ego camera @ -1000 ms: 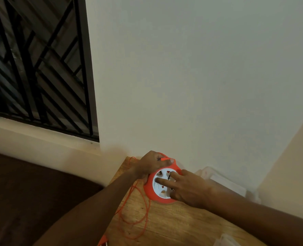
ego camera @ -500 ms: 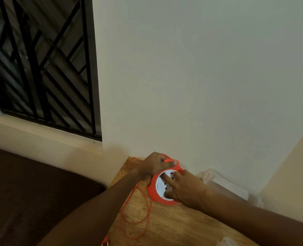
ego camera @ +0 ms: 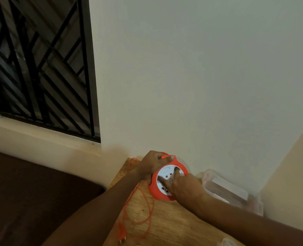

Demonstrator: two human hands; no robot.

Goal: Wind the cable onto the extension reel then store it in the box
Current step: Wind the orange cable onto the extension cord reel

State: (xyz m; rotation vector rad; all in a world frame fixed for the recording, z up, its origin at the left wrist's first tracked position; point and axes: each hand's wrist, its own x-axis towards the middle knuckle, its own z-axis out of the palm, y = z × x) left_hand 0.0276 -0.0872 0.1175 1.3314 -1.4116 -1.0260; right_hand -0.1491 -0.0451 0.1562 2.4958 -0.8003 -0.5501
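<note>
Head view: extension reel (ego camera: 155,189) on counter (ego camera: 166,226) near wall. Left hand (ego camera: 153,165) grips reel rim; right hand (ego camera: 184,186) fingers press white face. Cable (ego camera: 147,210) loose on counter; box (ego camera: 225,190) beside reel.

An orange extension reel (ego camera: 168,181) with a white socket face stands on a wooden desk (ego camera: 173,226) against a pale wall (ego camera: 191,77). The left hand (ego camera: 153,166) grips the reel's upper left rim, pinching the orange cable (ego camera: 148,206) there. The right hand (ego camera: 184,185) rests on the white face, fingers (ego camera: 176,172) pressed to it. Loose cable loops lie on the desk, ending in a plug (ego camera: 122,237) near the lower edge. A clear plastic box (ego camera: 227,190) sits just right of the reel. A barred window (ego camera: 40,68) fills the upper left.
</note>
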